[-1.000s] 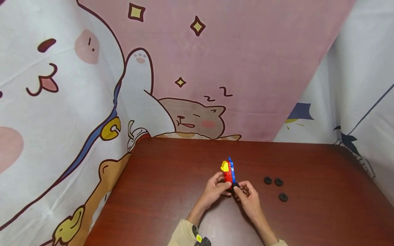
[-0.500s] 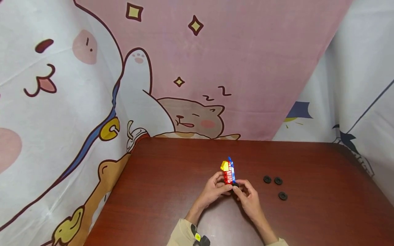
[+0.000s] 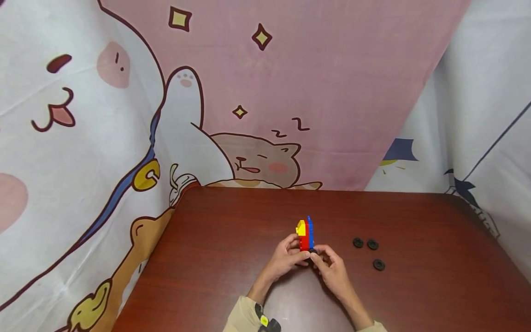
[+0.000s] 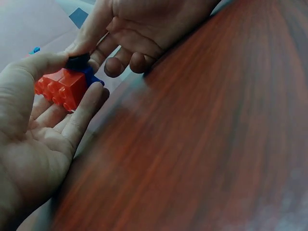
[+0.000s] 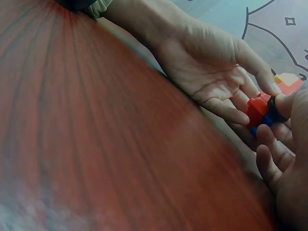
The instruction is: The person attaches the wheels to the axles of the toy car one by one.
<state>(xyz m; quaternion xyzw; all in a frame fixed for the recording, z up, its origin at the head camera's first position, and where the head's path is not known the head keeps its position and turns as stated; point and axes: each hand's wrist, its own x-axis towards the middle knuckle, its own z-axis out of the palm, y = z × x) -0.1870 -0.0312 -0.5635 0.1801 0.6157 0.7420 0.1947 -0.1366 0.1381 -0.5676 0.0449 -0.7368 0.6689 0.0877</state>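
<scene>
A block model (image 3: 304, 237) of red, yellow and blue bricks is held upright above the table in the head view. The left hand (image 3: 285, 259) grips its lower end, thumb on the near side; in the left wrist view red studded bricks (image 4: 65, 86) lie between that hand's thumb and fingers. At the model's lower right, the right hand (image 3: 333, 272) pinches a black wheel (image 3: 313, 251) with thumb and fingers. The right wrist view shows this wheel (image 5: 276, 109) against the red and blue bricks. Fingers partly hide the wheel and the model's lower end.
Three loose black wheels lie on the brown table (image 3: 415, 230) right of the hands: two side by side (image 3: 358, 242) (image 3: 372, 244), one nearer (image 3: 379, 264). A printed cloth (image 3: 332, 92) with cartoon animals hangs behind the table and along its left side.
The model has tilted and turned slightly, its faces catching the light differently. Both hands keep their hold and stay close together. The whole head view has shifted a little.
</scene>
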